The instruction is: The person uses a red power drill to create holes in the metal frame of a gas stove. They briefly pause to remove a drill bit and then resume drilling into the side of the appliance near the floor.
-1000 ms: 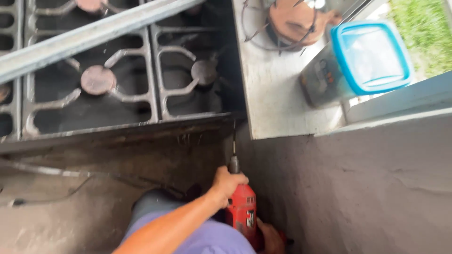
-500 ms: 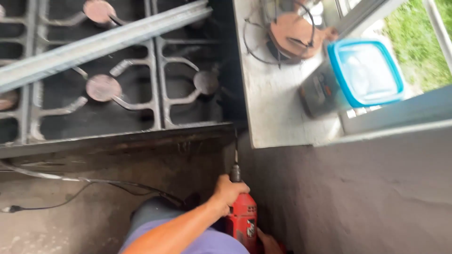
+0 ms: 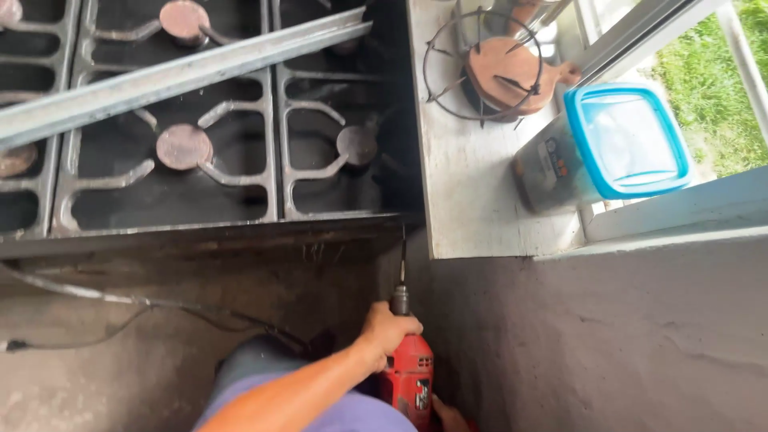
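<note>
A red power drill points upward, its long dark bit reaching to the front right corner of the black gas stove. My left hand wraps over the front of the drill just behind the chuck, with the bare forearm coming in from the lower left. Only a small part of my right hand shows at the bottom edge, against the drill's rear grip. The bit tip sits in the narrow gap between the stove and the steel counter.
A long metal bar lies diagonally across the burner grates. On the counter stand a wire trivet with a rusty round piece and a blue-lidded clear container by the window. A grey wall is on the right; cables run along the stove front.
The view has tilted slightly, so the stove and counter sit a little lower in frame. The drill and both hands hold nearly the same position, bit still at the stove corner.
</note>
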